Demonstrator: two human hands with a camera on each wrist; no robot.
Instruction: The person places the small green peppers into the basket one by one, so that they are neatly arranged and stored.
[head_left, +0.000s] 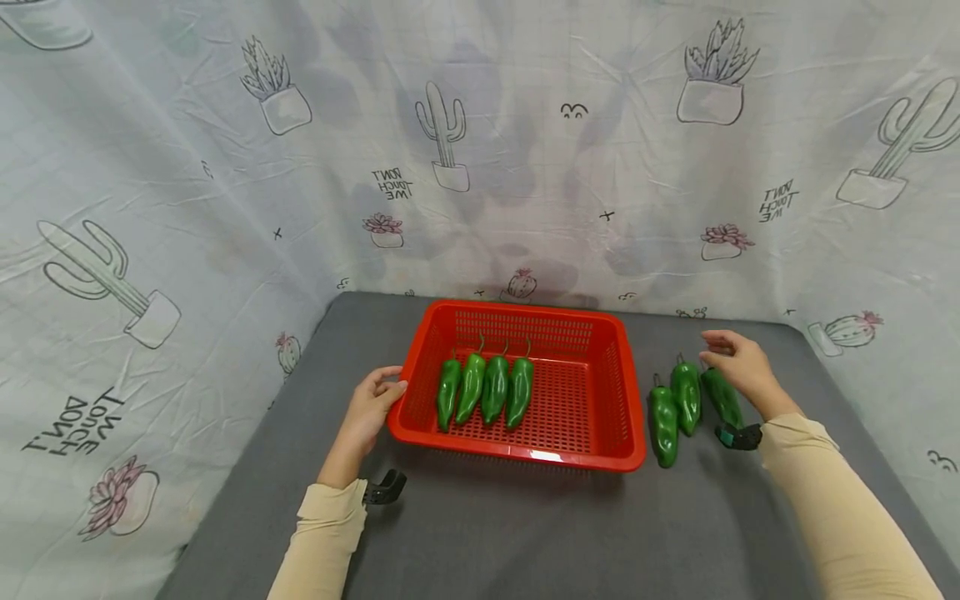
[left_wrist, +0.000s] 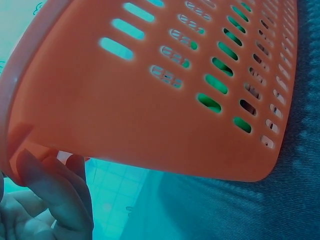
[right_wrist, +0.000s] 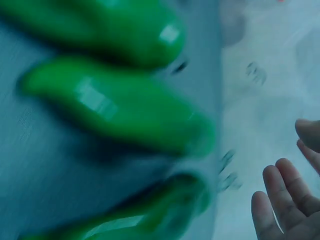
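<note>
A red plastic basket [head_left: 577, 392] with slotted walls stands on the grey table, several green peppers [head_left: 495, 387] side by side in its left half, stems toward the back. At the basket's left rim my left hand [head_left: 372, 402] grips the edge; in the left wrist view its fingers [left_wrist: 60, 185] curl under the rim. Right of the basket lie 3 more green peppers [head_left: 686, 392]. Over the rightmost pepper [head_left: 722, 396] hovers my right hand [head_left: 738, 367], holding nothing. The right wrist view shows its fingers [right_wrist: 282, 195] spread and apart from the peppers [right_wrist: 120, 107].
The grey table [head_left: 525, 533] reaches back to a hanging white cloth [head_left: 517, 150] printed with potted cacti, which also encloses both sides. Each wrist wears a dark band, such as the right band [head_left: 738, 437].
</note>
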